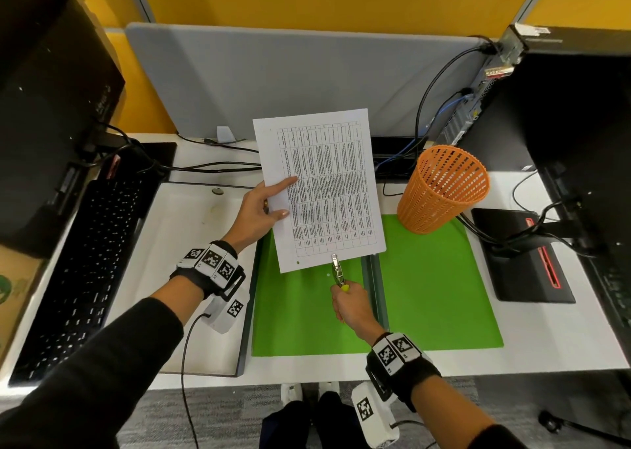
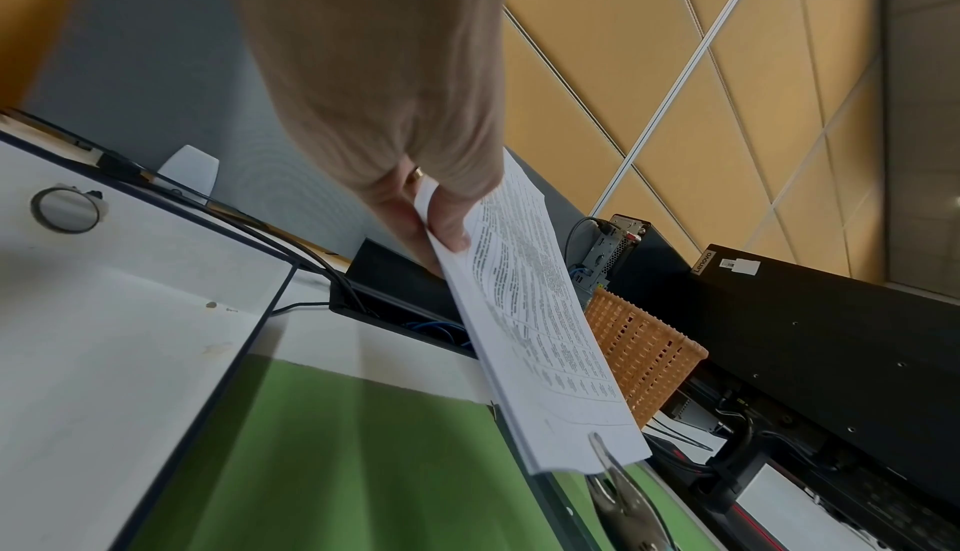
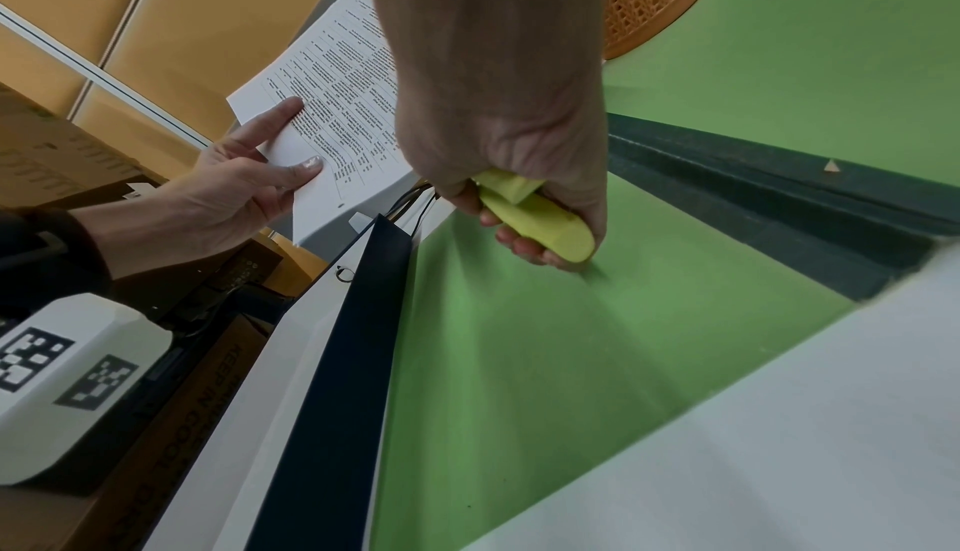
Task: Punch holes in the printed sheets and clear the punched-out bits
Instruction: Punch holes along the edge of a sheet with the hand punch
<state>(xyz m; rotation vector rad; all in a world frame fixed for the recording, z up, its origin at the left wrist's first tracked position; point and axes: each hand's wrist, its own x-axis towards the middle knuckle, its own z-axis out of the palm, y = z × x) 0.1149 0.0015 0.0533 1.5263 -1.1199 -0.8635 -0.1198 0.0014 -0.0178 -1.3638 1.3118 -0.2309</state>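
My left hand [image 1: 263, 209] pinches the left edge of a thin stack of printed sheets [image 1: 324, 189], thumb on top, holding it above the green mat [image 1: 437, 278]. My right hand [image 1: 351, 307] grips the yellow-green handles [image 3: 535, 215] of a plier-type hole punch [image 1: 337, 271]. Its metal head sits over the sheets' near edge, right of centre. One punched hole [image 1: 298, 262] shows near the sheets' near-left corner. A small white bit [image 1: 328, 275] lies on the mat left of the punch. In the left wrist view the punch head [image 2: 602, 453] overlaps the sheets [image 2: 535, 313].
An orange mesh basket [image 1: 444, 189] stands at the mat's far right. A dark-rimmed white tray [image 1: 191, 260] lies to the left, with a black keyboard [image 1: 78, 271] beyond it. Black computer cases, a monitor stand [image 1: 526, 257] and cables flank the desk; a grey divider [image 1: 273, 73] stands behind.
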